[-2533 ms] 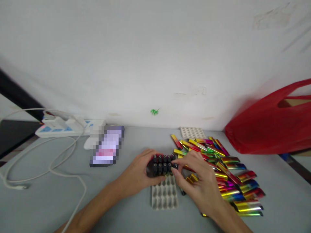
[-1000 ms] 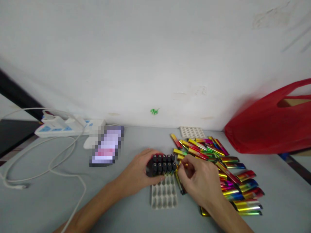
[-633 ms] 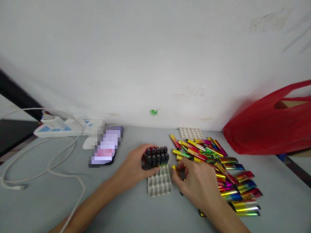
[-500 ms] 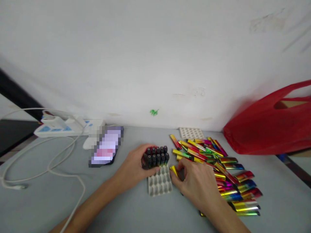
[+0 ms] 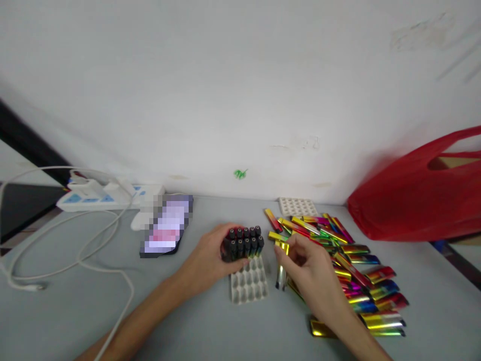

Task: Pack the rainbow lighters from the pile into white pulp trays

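Note:
My left hand [image 5: 212, 250] is closed round the side of several upright black-tipped tubes [image 5: 246, 241], whose ends have small light spots. These tubes stand at the far end of a pale grey moulded tray [image 5: 248, 282] with rows of hollows. To the right of the tray, my right hand [image 5: 310, 263] pinches a shiny gold-and-silver tube [image 5: 281, 273] between thumb and fingers, its black end pointing down. Beside and beyond that hand lies a loose heap of metallic tubes [image 5: 351, 268] in gold, red, green, blue and purple. What kind of article the tubes are, I cannot tell.
A second pale tray [image 5: 298, 206] lies by the wall. A red bag [image 5: 417, 195] stands at the right. On the left are a phone [image 5: 167, 225], a white power strip [image 5: 108, 196] and a looping white cable [image 5: 80, 260].
My right hand has lifted and turned the pinched tube, so its gold-and-silver length shows with the black end downward. My left hand stays at the tubes in the tray.

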`<move>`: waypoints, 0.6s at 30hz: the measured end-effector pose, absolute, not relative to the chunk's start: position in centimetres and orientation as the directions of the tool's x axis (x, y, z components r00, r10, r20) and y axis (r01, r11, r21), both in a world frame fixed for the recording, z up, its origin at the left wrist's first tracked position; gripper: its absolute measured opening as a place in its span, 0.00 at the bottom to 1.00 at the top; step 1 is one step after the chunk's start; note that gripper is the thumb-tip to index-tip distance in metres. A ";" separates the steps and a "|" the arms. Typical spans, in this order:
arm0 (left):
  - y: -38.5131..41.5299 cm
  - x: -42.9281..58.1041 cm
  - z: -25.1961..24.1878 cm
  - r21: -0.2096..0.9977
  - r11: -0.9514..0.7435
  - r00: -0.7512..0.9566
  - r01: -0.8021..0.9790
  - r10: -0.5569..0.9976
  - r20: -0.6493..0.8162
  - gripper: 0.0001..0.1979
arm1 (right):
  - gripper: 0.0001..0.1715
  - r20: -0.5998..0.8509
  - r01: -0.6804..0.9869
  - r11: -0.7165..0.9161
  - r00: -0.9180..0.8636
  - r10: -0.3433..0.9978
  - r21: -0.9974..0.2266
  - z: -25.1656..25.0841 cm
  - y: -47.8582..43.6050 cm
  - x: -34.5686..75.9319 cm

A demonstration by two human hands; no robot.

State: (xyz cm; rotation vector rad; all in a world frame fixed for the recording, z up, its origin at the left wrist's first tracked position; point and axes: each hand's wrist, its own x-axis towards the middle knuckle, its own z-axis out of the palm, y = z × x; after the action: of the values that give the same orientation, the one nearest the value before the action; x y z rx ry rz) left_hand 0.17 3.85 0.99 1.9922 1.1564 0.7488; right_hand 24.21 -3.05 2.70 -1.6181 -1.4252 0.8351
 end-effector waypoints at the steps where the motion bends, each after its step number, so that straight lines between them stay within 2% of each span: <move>1: 3.8 0.2 1.1 0.802 -0.352 0.434 0.482 0.892 0.130 0.29 | 0.23 -0.016 0.330 -0.069 0.163 0.987 -0.941 2.8 -2.9 24.3; 5: 3.6 0.2 1.4 0.810 -0.327 0.442 0.487 0.892 0.094 0.33 | 0.30 -0.212 -0.065 -0.203 0.180 0.961 -0.977 3.1 -2.4 24.4; 9: 3.3 0.3 1.5 0.789 -0.310 0.426 0.530 0.902 0.068 0.38 | 0.28 -0.288 -0.348 -0.224 0.145 0.946 -0.910 3.7 -2.2 24.6; 14: 3.1 0.5 1.1 0.780 -0.306 0.412 0.545 0.909 0.068 0.42 | 0.28 -0.320 -0.532 -0.274 -0.007 0.947 -0.801 4.5 -2.3 24.6; 18: 2.9 0.5 1.2 0.752 -0.336 0.421 0.567 0.903 0.086 0.45 | 0.26 -0.311 -0.554 -0.337 -0.145 0.939 -0.761 4.5 -2.7 24.6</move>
State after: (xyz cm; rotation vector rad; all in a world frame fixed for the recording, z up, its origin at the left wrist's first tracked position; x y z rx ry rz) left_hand 0.51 2.94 1.18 2.0315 1.2393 0.6702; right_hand 24.61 -2.67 4.54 -0.9461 -0.5848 1.7159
